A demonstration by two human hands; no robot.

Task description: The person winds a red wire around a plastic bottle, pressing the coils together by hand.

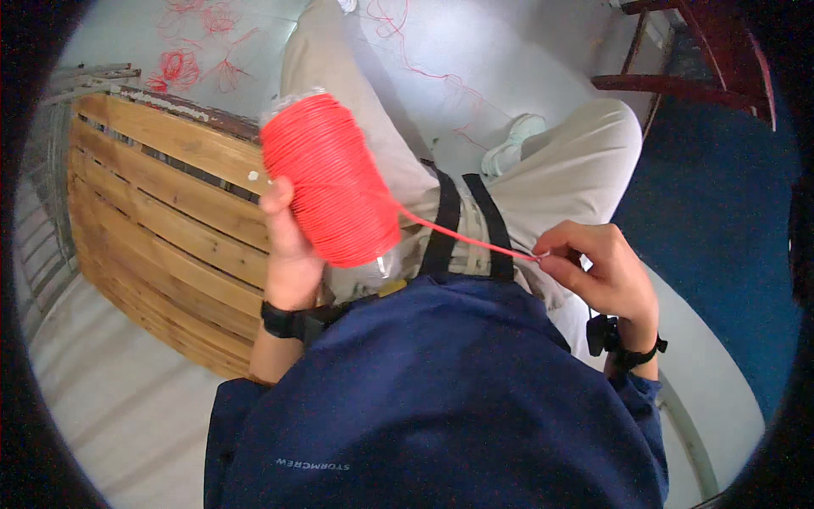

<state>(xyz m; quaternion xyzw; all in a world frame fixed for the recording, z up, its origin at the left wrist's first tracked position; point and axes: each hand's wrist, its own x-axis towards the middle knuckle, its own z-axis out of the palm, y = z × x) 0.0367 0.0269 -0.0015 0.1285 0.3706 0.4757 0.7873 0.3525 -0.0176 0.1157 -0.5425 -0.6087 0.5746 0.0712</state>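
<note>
A large spool of red cord (329,182) is tilted over my lap, wound thick, with clear plastic showing at both ends. My left hand (292,246) grips it from the left and below; the thumb lies along its side and the other fingers are hidden behind it. From the spool's right side a strand of red cord (466,239) runs taut to the right. Its far part is pinched between the thumb and fingertips of my right hand (593,265). Both wrists wear black bands.
To the left stands a slatted wooden bench (170,216). Loose tangles of red cord (176,69) lie on the grey floor ahead. A dark red wooden frame (678,83) stands at the far right beside a blue mat (708,195). A white curved seat edge (716,356) is beside my right arm.
</note>
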